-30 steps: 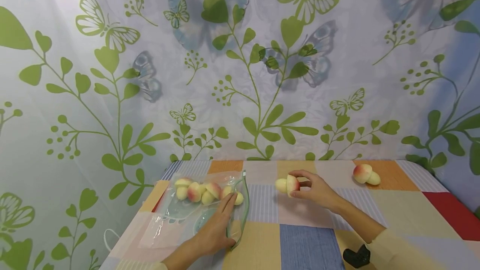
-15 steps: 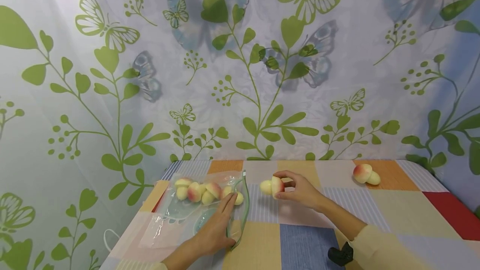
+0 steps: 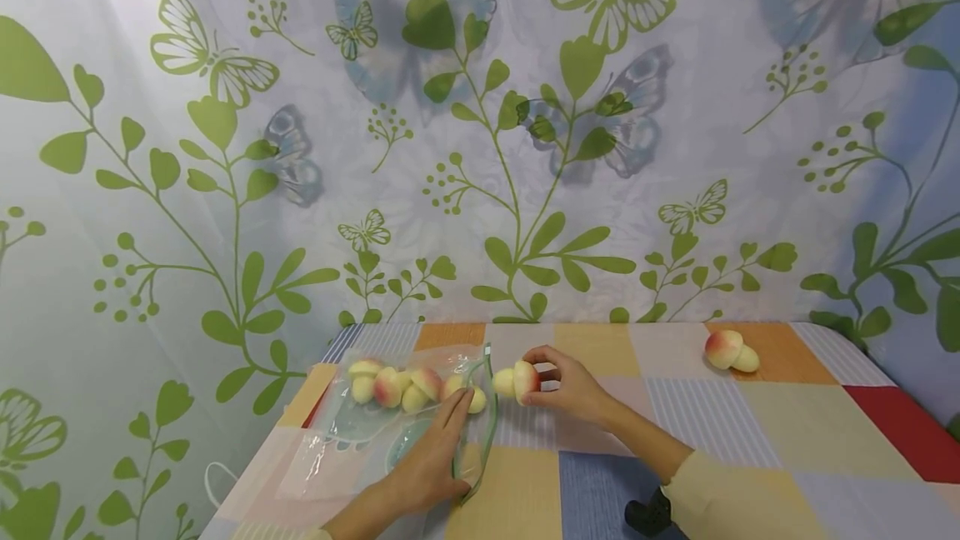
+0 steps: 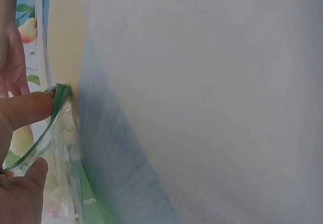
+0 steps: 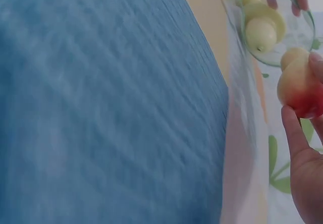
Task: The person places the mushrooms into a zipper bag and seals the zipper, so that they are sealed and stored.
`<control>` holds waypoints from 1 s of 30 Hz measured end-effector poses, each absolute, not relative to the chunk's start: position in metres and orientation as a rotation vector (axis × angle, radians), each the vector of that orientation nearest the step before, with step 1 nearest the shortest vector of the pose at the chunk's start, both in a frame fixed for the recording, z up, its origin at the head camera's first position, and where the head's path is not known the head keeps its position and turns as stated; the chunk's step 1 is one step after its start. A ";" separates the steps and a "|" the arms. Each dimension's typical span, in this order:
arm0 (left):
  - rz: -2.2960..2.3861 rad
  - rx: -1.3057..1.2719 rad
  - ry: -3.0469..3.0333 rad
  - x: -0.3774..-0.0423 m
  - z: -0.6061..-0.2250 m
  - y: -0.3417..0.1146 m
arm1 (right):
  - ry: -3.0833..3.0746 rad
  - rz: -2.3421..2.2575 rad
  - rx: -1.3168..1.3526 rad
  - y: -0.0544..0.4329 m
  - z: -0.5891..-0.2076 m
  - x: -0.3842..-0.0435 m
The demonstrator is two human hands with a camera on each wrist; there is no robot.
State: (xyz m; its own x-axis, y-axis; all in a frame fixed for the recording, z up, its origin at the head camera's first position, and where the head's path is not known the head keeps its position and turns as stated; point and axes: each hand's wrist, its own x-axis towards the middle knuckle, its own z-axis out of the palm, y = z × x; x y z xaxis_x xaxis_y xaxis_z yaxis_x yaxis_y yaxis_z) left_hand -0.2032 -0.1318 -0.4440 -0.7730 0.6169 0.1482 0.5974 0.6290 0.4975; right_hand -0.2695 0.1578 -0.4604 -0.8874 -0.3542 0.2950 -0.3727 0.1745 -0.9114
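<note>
My right hand [image 3: 576,392] pinches a mushroom-shaped piece [image 3: 507,383], yellowish with a red-blushed cap, thumb and fingers at the cap. Its stem points left, right at the mouth of a clear zip bag [image 3: 341,432] with a green edge. Inside the bag lie several similar mushrooms [image 3: 388,387]. Over the bag's mouth my left hand [image 3: 427,461] rests with fingers extended and thumb spread. In the left wrist view, a straight finger touches the green zip edge [image 4: 60,93] and the thumb stands apart. The right wrist view shows the held mushroom's red cap [image 5: 305,90] beside the bag's opening.
Another mushroom [image 3: 731,351] lies on the far right of the patchwork-covered table [image 3: 780,415]. A dark object [image 3: 648,513] sits by the right sleeve at the front. Behind the table hangs a curtain [image 3: 465,132] printed with leaves and butterflies.
The right hand has carried its mushroom leftward from mid-table to the bag's mouth. My left hand and the bag have stayed in place.
</note>
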 end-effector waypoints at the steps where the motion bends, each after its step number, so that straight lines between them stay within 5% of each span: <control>1: 0.832 1.051 2.802 -0.203 -0.444 -0.132 | -2.393 1.867 0.738 0.154 -0.461 -0.269; 30: 0.779 1.117 2.858 -0.204 -0.447 -0.133 | -2.406 1.618 0.666 0.098 -0.477 -0.268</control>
State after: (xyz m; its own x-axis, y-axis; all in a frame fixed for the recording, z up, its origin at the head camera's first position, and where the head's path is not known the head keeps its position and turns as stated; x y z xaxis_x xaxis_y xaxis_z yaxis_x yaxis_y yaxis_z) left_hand -0.2041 -0.1328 -0.4473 -0.7508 0.6310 0.1954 0.6429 0.6301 0.4356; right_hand -0.2684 0.0977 -0.4766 -0.8866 -0.2697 0.3759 -0.4498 0.3131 -0.8364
